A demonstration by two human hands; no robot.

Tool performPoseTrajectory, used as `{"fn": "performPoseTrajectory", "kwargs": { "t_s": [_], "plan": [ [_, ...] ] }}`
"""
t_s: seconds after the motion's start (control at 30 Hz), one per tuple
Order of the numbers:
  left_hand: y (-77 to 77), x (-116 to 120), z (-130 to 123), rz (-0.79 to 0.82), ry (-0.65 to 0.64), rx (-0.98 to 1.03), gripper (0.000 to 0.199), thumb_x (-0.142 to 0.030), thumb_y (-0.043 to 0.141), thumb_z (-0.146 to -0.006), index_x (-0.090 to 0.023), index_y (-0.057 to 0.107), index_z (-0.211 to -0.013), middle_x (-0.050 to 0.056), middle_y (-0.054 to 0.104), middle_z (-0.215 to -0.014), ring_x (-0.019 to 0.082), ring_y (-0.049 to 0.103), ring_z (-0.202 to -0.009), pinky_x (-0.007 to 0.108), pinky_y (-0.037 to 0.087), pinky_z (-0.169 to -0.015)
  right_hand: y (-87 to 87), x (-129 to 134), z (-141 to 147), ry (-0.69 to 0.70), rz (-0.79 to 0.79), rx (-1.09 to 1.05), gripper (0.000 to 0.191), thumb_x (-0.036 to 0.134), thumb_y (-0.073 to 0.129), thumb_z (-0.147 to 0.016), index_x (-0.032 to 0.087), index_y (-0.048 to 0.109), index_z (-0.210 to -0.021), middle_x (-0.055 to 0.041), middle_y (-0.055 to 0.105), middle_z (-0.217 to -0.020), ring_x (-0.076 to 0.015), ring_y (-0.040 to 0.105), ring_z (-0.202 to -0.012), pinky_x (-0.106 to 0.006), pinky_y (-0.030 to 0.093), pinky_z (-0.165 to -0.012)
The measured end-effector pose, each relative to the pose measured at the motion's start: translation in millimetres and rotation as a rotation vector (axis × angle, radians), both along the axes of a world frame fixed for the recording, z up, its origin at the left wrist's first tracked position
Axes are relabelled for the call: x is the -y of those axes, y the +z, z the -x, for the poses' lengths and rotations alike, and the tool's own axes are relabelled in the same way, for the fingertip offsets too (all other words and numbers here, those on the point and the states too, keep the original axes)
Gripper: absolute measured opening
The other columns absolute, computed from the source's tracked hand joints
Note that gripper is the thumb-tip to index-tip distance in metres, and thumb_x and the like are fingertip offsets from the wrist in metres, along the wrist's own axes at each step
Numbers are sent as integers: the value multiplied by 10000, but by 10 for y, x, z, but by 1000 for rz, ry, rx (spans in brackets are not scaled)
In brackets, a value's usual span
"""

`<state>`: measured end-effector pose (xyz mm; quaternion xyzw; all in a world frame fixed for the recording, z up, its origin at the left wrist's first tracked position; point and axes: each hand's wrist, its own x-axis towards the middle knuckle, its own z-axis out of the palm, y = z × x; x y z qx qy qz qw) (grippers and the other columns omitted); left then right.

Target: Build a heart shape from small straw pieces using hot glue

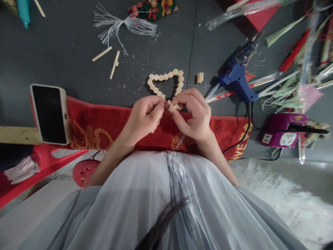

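Head view: a short cream beaded piece [175, 106] is pinched by the right hand's [195, 116] grip; the left hand's [145, 116] grip is narrowed beside it, contents hidden. Just beyond, a cream beaded heart outline [180, 80] is supported by the dark-grey tabletop [83, 74]. Contents of a clear plastic sleeve [225, 20] cannot be told.

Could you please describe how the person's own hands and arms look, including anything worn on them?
The left hand and right hand are bare, with no gloves, rings or bracelets visible. Both forearms are uncovered, with no sleeves in view. The person wears a loose, pale grey-blue garment, gathered at the front.
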<state>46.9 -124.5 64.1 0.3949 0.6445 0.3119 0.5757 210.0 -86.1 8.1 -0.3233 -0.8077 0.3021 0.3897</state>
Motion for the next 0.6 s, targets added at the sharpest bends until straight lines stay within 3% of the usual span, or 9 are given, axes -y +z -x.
{"fn": "performPoseTrajectory", "kwargs": {
  "t_s": [0.17,0.37,0.6],
  "plan": [
    [-27,17,31,19,-3,30,160,-230,501,-889,-209,586,-754,-74,418,-469,72,375,-376,214,305,-388,0,-17,-24,19,28,65,96,298,544,-945,225,592,-986,-57,652,-928,-215,635,-923,-408,533,-783],
    [-51,35,59,-33,-74,-47,249,-427,560,-920,-207,621,-821,-59,459,-506,93,437,-446,231,321,-432,13,-10,-34,42,-18,87,79,266,534,-942,220,582,-984,-68,645,-944,-211,615,-910,-392,520,-767],
    [-130,36,50,-100,-171,-319,241,-318,523,-876,-189,585,-682,-34,489,-571,110,438,-576,254,309,-556,51,28,-55,118,12,137,50,201,531,-913,210,576,-934,-64,639,-904,-197,586,-853,-368,504,-781]
  ]
}}
